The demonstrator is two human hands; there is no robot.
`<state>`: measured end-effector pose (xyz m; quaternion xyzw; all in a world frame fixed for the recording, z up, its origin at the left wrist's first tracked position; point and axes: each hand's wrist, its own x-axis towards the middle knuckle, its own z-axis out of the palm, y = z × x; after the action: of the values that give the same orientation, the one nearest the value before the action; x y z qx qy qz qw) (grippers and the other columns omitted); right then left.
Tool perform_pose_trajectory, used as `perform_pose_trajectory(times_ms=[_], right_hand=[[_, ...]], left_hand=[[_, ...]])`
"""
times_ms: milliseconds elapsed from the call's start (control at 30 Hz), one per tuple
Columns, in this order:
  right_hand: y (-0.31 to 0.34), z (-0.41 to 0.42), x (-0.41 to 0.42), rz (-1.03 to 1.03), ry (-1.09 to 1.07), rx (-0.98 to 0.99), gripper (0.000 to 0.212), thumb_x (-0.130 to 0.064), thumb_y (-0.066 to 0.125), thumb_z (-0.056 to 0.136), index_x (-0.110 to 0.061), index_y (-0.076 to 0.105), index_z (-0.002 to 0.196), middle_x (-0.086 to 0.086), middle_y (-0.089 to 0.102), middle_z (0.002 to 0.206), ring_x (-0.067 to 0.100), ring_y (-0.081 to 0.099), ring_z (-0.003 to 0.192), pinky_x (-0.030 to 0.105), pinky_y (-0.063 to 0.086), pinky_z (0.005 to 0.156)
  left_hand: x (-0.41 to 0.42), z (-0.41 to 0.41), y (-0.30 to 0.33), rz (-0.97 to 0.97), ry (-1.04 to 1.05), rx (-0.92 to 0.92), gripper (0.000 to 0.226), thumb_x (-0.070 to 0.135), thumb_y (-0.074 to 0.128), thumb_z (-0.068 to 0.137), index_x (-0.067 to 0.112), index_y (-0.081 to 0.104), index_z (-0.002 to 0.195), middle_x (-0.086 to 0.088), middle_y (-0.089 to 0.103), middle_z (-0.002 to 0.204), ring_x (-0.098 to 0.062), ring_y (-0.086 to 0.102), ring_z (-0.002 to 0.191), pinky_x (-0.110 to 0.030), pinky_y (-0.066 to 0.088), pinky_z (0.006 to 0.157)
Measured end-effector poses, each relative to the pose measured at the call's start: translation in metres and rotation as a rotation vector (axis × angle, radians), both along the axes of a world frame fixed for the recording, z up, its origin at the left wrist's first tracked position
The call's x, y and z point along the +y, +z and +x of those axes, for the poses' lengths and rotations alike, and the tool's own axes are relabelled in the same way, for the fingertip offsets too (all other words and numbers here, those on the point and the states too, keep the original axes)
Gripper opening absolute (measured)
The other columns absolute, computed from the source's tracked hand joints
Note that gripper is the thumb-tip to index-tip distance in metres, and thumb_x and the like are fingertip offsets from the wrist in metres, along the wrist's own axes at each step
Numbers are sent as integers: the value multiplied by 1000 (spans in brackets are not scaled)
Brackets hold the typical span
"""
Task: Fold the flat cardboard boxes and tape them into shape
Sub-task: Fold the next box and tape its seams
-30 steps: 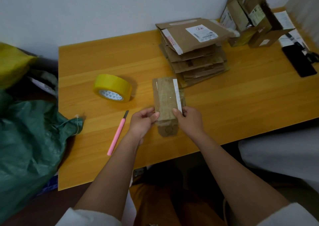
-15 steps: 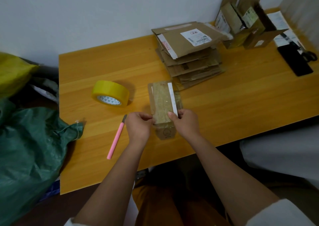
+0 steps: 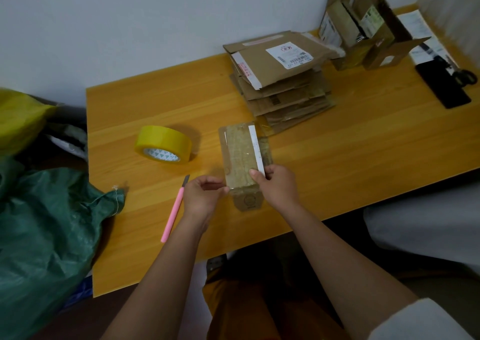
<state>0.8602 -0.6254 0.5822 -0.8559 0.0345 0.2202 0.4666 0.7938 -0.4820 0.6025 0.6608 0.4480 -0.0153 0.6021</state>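
Observation:
A small flat cardboard box (image 3: 240,155) with old clear tape and a white strip lies on the wooden table (image 3: 350,152) in front of me. My right hand (image 3: 279,185) pinches its near right edge, thumb on top. My left hand (image 3: 201,197) holds the near left corner with curled fingers. A yellow tape roll (image 3: 163,143) lies to the left of the box. A pink utility knife (image 3: 174,210) rests beside my left wrist. A stack of flat cardboard boxes (image 3: 281,80) sits behind the small box.
Open folded boxes (image 3: 363,30) stand at the back right by the wall. A black phone (image 3: 441,85), scissors (image 3: 465,76) and paper lie at the far right. A green sack (image 3: 44,233) and a yellow bag (image 3: 18,116) sit off the table's left edge.
My left hand has slid slightly left to the box's near left corner. The right hand stays on the near right edge, and the box has barely moved.

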Motion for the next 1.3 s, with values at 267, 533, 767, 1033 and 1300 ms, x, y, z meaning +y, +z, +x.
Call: perform_pose_trajectory(times_ms=[267, 533, 767, 1033, 1300], right_hand=[[0, 0, -1, 15, -1, 3, 21, -38, 66, 91, -18, 64, 89, 2, 70, 85, 16, 67, 76, 31, 55, 65], [2, 0, -3, 25, 11, 2, 20, -37, 66, 91, -17, 65, 92, -5, 65, 80, 10, 63, 73, 26, 52, 64], [2, 0, -4, 52, -3, 19, 20, -36, 68, 90, -16, 66, 92, -2, 68, 83, 14, 66, 77, 31, 55, 68], [1, -2, -6, 24, 47, -39, 30, -38, 61, 94, -9, 68, 94, 5, 70, 82, 20, 66, 76, 37, 53, 67], [3, -2, -6, -81, 131, -63, 41, -30, 44, 103, -20, 47, 64, -4, 45, 58, 7, 39, 51, 17, 28, 42]], left_hand=[[10, -7, -8, -191, 128, 44, 31, -12, 75, 74, 6, 58, 94, -5, 57, 87, -20, 57, 86, -25, 49, 64], [8, -6, -12, 44, 60, 120, 30, 1, 85, 68, 8, 62, 86, -3, 60, 83, -19, 57, 82, -34, 51, 76], [4, -2, 12, 337, -66, -78, 13, 1, 75, 78, 13, 71, 78, 0, 68, 76, -11, 63, 72, -28, 51, 70], [-25, 9, 0, 225, 19, -9, 34, 4, 75, 81, -2, 68, 113, -13, 74, 97, -20, 71, 83, -38, 59, 81], [-26, 6, -2, 270, -85, -21, 19, 7, 62, 92, 5, 74, 107, -5, 75, 97, -14, 68, 85, -30, 57, 80]])
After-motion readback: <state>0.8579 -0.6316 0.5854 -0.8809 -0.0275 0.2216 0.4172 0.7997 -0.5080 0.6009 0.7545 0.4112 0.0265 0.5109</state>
